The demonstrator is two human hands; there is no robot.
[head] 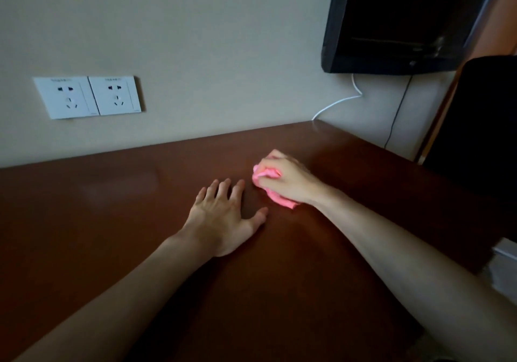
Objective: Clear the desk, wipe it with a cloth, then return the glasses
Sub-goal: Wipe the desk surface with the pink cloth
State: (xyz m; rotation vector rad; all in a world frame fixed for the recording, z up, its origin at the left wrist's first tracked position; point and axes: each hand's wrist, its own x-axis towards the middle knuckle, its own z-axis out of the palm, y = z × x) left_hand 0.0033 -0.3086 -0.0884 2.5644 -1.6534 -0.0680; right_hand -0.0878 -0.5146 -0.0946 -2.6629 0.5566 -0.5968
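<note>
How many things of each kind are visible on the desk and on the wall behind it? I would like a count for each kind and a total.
Pink cloth, gripped by the right hand on the desk: 1
Hands, counting the left hand lying flat: 2
Wall sockets: 2
Screen: 1
Cables, white cable and black cable: 2
Total: 8

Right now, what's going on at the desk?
A person is wiping the brown desk. The right hand grips a bunched pink cloth pressed on the desktop, while the left hand rests flat beside it, fingers spread. No glasses are in view. On the wall are two sockets and a dark screen.
</note>
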